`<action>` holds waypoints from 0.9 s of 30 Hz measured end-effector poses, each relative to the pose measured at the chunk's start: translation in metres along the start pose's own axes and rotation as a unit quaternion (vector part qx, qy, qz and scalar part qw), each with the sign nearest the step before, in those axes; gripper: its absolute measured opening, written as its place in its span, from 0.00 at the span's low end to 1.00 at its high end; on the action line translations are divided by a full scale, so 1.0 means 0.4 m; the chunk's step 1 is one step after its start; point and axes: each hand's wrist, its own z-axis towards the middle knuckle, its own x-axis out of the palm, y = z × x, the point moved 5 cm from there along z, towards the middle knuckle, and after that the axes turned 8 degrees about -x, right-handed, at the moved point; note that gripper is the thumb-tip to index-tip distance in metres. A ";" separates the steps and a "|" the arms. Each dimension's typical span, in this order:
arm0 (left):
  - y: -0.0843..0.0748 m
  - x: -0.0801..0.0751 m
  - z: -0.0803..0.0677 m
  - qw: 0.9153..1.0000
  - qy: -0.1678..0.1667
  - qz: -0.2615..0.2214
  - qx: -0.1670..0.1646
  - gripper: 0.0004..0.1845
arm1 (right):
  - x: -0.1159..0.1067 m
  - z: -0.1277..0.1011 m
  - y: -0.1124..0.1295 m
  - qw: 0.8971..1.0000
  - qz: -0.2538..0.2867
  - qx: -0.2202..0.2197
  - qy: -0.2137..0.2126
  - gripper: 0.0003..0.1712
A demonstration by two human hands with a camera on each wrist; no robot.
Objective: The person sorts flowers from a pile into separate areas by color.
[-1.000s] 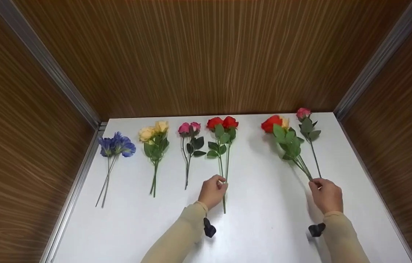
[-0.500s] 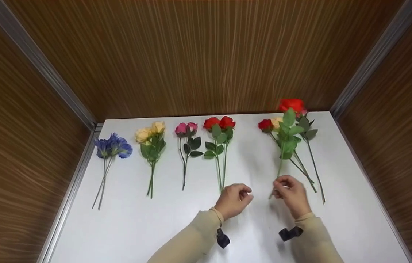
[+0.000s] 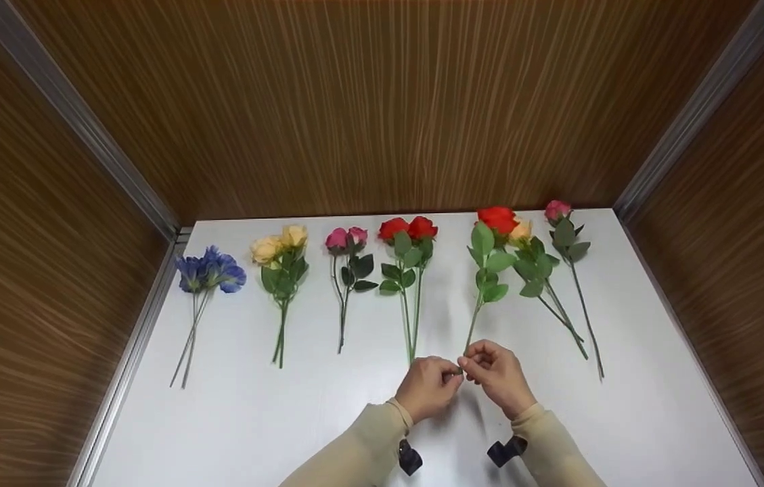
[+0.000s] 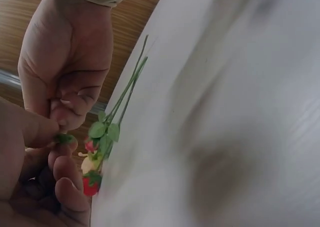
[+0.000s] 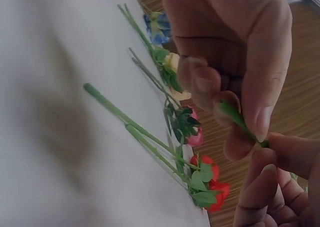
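Observation:
My right hand (image 3: 498, 377) pinches the lower stem of a red rose (image 3: 497, 219), its green leaves and bloom pointing away toward the back wall. Beside it, my left hand (image 3: 429, 387) pinches the stem's lower end, thumb against finger. The fingertips of both hands meet there. In the right wrist view, a green stem end (image 5: 232, 114) pokes out between the left fingers (image 5: 260, 107). To the right of the held rose lie a bundle of crossed stems with a pale yellow rose (image 3: 521, 231), and a single pink rose (image 3: 557, 210).
Along the white table (image 3: 327, 419), from the left, lie blue flowers (image 3: 211, 270), yellow roses (image 3: 280, 245), pink roses (image 3: 346, 237) and two red roses (image 3: 409, 228). Wood-grain panels (image 3: 382, 108) wall the table at the back and sides.
My right hand has picked one red rose from the right-hand bundle and carried it left. My left hand has left the two red roses' stems and moved right to meet the held stem.

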 end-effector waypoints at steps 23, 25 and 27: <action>0.138 -0.055 0.022 0.992 -0.055 -0.003 -0.117 0.05 | -0.379 -0.021 -0.046 0.959 -0.245 0.037 -0.139 0.16; 0.156 -0.052 0.016 0.990 -0.056 -0.001 -0.130 0.04 | -0.448 -0.034 -0.064 0.943 -0.282 0.073 -0.162 0.18; 0.172 -0.045 0.009 0.989 -0.056 0.001 -0.140 0.04 | -0.503 -0.051 -0.084 0.929 -0.308 0.113 -0.169 0.22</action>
